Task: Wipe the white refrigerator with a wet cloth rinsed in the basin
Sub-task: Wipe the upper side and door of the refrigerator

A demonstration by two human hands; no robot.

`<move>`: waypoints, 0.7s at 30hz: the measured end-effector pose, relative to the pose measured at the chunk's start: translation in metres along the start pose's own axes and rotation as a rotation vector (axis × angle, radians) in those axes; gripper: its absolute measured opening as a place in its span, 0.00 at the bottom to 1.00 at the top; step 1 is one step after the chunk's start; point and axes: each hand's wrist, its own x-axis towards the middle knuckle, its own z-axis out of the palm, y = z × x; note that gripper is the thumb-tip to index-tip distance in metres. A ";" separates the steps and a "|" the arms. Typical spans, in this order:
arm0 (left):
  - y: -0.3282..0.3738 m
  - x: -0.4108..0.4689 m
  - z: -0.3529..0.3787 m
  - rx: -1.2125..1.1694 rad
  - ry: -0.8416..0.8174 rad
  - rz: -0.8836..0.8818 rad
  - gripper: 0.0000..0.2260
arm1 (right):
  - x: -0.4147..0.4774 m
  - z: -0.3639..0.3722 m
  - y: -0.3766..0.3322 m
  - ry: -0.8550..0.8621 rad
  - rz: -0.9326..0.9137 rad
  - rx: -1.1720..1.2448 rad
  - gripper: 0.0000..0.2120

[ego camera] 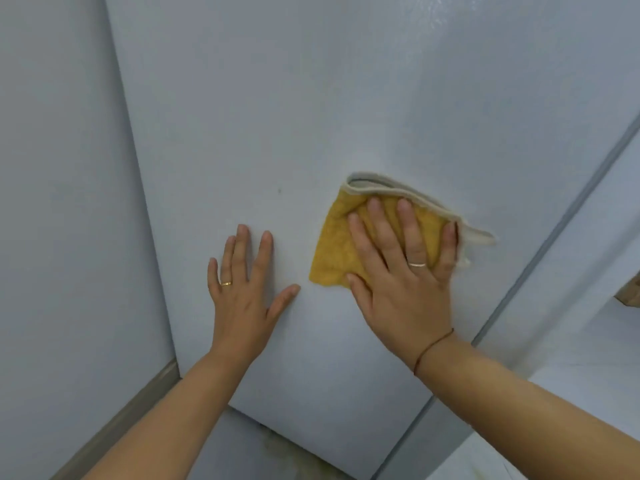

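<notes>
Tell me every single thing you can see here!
refrigerator: one, white, fills the middle.
cloth: one, yellow with a pale edge, flat on the refrigerator under the right hand.
speck: one, dark, on the refrigerator above the left hand.
strip: one, grey, along the refrigerator's right edge.
wall: one, pale grey, far left.
skirting board: one, beige-grey, bottom left.
gold ring: one, on the left hand.
silver ring: one, on the right hand.
string bracelet: one, reddish-brown, right wrist.
left hand: one, flat on the refrigerator, bare.
right hand: one, pressing the cloth flat.
</notes>
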 end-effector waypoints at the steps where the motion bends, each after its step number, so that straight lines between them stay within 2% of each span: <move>1: -0.007 0.002 -0.001 -0.018 -0.004 -0.041 0.36 | 0.020 -0.003 -0.004 0.003 0.023 -0.005 0.34; 7: -0.057 0.002 -0.006 -0.060 -0.033 -0.241 0.39 | 0.088 0.006 -0.050 -0.056 0.021 -0.039 0.37; 12: -0.089 -0.011 -0.008 -0.015 -0.051 -0.265 0.39 | 0.080 0.030 -0.090 -0.069 -0.064 -0.048 0.35; 18: -0.125 -0.021 -0.014 -0.009 -0.066 -0.297 0.35 | 0.024 0.070 -0.132 -0.166 -0.368 -0.060 0.32; 21: -0.137 -0.027 -0.015 -0.024 -0.077 -0.301 0.33 | -0.005 0.085 -0.139 -0.303 -0.580 -0.114 0.33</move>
